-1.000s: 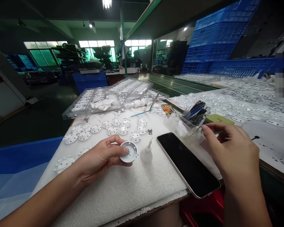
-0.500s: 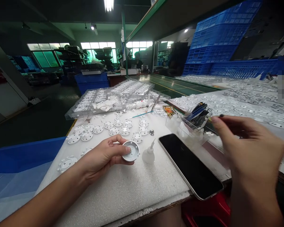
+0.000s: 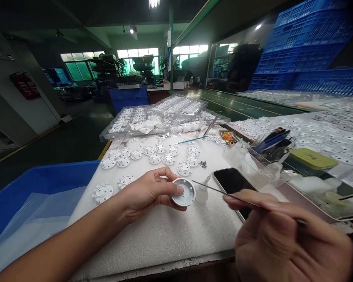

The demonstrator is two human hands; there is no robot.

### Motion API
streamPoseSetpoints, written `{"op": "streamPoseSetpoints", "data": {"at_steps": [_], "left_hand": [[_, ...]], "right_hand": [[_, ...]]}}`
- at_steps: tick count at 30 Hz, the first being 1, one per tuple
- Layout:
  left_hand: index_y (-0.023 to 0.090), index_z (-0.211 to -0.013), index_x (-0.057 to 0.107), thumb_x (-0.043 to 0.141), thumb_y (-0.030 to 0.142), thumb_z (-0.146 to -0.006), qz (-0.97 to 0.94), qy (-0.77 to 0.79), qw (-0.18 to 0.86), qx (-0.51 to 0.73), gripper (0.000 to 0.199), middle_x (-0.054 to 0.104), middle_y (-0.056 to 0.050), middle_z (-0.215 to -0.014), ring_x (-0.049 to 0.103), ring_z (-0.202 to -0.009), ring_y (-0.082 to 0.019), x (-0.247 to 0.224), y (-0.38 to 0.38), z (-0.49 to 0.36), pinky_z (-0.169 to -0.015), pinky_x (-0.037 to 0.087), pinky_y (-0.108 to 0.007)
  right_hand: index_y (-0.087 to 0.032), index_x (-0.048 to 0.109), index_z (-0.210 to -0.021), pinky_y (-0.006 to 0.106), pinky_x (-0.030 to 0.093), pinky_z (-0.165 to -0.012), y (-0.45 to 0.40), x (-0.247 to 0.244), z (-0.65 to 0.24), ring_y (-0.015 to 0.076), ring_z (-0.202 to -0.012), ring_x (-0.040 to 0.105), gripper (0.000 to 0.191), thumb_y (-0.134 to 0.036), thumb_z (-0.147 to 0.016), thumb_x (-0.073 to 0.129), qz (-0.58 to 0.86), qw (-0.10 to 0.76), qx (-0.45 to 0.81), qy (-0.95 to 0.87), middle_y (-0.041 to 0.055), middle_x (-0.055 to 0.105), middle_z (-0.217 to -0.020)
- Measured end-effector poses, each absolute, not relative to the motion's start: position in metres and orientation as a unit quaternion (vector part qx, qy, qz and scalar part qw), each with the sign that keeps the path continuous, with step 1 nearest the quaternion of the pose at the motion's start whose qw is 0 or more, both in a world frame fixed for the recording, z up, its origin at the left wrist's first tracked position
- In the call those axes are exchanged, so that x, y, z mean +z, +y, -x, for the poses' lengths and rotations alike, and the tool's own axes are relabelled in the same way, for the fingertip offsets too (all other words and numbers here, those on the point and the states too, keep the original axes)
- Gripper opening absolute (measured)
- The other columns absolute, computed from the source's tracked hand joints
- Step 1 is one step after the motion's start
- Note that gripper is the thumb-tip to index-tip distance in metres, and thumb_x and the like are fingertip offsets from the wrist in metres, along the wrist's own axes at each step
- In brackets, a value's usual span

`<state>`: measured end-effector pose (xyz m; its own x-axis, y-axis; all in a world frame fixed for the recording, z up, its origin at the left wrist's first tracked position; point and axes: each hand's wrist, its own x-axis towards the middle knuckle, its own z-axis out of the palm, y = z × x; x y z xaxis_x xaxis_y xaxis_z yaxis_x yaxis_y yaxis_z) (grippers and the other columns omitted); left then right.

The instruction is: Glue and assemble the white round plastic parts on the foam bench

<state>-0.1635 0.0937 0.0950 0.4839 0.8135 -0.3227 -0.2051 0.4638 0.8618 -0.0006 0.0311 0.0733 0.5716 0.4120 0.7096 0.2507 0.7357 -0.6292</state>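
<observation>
My left hand [image 3: 161, 190] is closed around a round, shallow white plastic part [image 3: 188, 192], its hollow side tipped up and the thumb pressing inside. My right hand [image 3: 279, 231], closer to the camera, pinches a thin dark pointed tool [image 3: 211, 188]; its exact kind I cannot make out. The tool's tip is just right of the white part's rim, apart from it. Behind the tool stands a translucent squeeze bottle [image 3: 202, 195] with a thin nozzle. A phone [image 3: 231, 180] lies partly hidden behind my right hand.
Several white disc parts [image 3: 169, 158] lie on the white foam sheet [image 3: 153, 243], near a small pile of dark bits [image 3: 203, 164]. Clear trays [image 3: 129, 117] stand behind. On the right are a tool holder [image 3: 270, 145] and a yellow-green box [image 3: 313, 158]; a blue bin [image 3: 47, 176] stands left.
My right hand has come left and down from the tool holder area, with the thin tool now pointing at the white part. My left hand keeps its hold. The view has turned left.
</observation>
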Motion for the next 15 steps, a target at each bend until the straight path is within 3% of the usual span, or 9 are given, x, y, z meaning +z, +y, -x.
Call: {"op": "streamPoseSetpoints", "data": {"at_steps": [10, 15], "left_hand": [[0.011, -0.073, 0.057, 0.079, 0.006, -0.067, -0.392, 0.351, 0.786, 0.324, 0.024, 0.072, -0.004, -0.07, 0.068, -0.064, -0.014, 0.096, 0.091, 0.161, -0.059, 0.062, -0.029], [0.011, -0.074, 0.057, 0.078, 0.006, -0.067, -0.394, 0.354, 0.785, 0.321, 0.023, 0.072, -0.006, -0.073, 0.069, -0.065, -0.015, 0.096, 0.091, 0.162, -0.059, 0.061, -0.028]], "right_hand": [[-0.013, 0.059, -0.084, 0.028, 0.052, -0.061, 0.036, 0.06, 0.007, 0.0136, -0.067, 0.067, 0.014, -0.022, -0.093, 0.054, 0.372, 0.769, 0.132, -0.503, 0.0039, 0.068, -0.076], [-0.014, 0.057, -0.083, 0.03, 0.05, -0.056, 0.035, 0.067, 0.015, 0.0152, -0.06, 0.065, 0.013, -0.026, -0.088, 0.061, 0.378, 0.808, 0.133, -0.432, 0.0022, 0.067, -0.072]]}}
